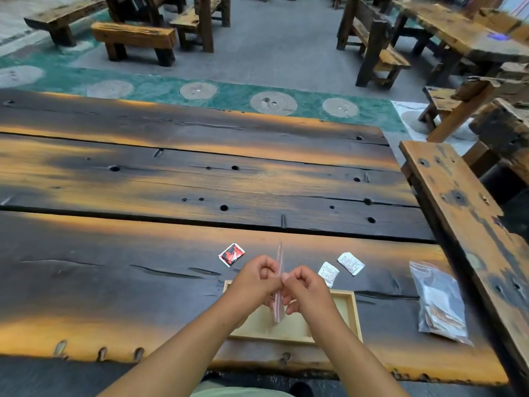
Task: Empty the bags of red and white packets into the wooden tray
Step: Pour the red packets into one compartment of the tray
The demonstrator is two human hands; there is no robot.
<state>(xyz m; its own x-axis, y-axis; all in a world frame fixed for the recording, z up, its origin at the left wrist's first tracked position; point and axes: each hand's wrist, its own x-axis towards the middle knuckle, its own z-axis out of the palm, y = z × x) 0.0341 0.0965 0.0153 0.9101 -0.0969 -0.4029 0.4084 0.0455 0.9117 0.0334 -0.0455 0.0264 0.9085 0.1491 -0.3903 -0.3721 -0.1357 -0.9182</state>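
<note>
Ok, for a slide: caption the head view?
Left hand and right hand pinch a clear bag over the wooden tray; a red packet, two white packets and a filled bag lie nearby.

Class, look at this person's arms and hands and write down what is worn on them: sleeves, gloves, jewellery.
The left hand and right hand are bare: no gloves, rings, watch or bracelet in view. The left forearm and right forearm are uncovered to the picture's lower edge, with no sleeve showing. A strip of pale green clothing shows between them at the bottom.
</note>
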